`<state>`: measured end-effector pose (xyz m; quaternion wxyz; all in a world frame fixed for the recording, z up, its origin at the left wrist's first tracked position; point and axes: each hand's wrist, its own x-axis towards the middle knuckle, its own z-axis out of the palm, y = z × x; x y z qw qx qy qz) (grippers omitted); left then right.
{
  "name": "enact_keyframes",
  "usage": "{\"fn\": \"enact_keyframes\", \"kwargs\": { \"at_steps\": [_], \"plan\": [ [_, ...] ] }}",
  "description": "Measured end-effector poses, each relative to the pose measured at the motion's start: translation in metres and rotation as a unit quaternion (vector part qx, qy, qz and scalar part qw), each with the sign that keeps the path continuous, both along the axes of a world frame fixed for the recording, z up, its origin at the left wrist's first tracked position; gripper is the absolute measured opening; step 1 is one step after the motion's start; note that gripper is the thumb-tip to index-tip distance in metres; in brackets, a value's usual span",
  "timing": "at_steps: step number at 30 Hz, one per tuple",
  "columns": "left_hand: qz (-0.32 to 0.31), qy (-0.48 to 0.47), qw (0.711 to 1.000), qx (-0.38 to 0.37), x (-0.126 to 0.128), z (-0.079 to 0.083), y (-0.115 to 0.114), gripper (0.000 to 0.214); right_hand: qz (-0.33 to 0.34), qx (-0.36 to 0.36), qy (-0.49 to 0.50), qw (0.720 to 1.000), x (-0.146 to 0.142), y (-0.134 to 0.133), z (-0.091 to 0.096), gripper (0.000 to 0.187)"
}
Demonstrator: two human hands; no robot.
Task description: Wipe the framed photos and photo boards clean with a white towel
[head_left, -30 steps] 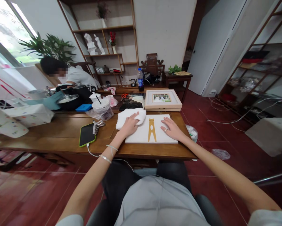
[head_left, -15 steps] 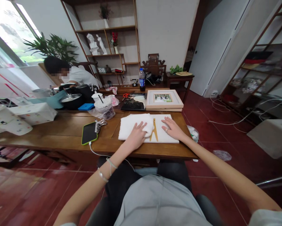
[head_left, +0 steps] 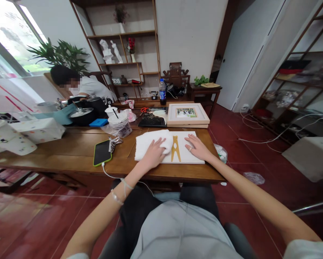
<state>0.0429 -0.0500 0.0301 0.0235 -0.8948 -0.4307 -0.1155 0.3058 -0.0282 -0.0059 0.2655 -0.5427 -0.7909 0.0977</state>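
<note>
Presently, white towel (head_left: 146,144) is covered by left hand (head_left: 155,153), fingers loosely spread; whether cloth is pinched beneath cannot be told. White board (head_left: 185,156), partly under towel near front edge of table (head_left: 126,156), is steadied by right hand (head_left: 198,147), opened flat, nothing grasped. Gold A-shaped piece (head_left: 175,140) lies on board between hands. If unfixed, it could be dislodged by towel's rim; board could be slid by uneven pressure; phone (head_left: 102,152) could be tugged if charging cable (head_left: 114,178) is snagged by left wrist.
</note>
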Motion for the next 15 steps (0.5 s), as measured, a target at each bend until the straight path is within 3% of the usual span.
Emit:
{"fn": "enact_keyframes", "kwargs": {
  "at_steps": [4,7,11,15],
  "plan": [
    [0.052,-0.003,0.999,0.01,0.007,-0.004,0.053,0.034,0.0,-0.003,0.005,1.0,0.001,0.0,0.0,0.049],
    [0.081,-0.011,0.997,0.014,0.012,-0.003,0.07,0.039,0.003,0.0,0.012,1.0,0.002,0.001,-0.001,0.047],
    [0.069,-0.037,0.997,0.012,0.009,-0.001,0.06,0.04,0.004,0.007,0.019,1.0,0.002,0.002,-0.003,0.047],
    [0.034,-0.051,0.998,0.021,0.01,-0.002,0.014,0.036,0.009,0.008,0.025,1.0,0.002,0.003,-0.004,0.047]
  ]
}}
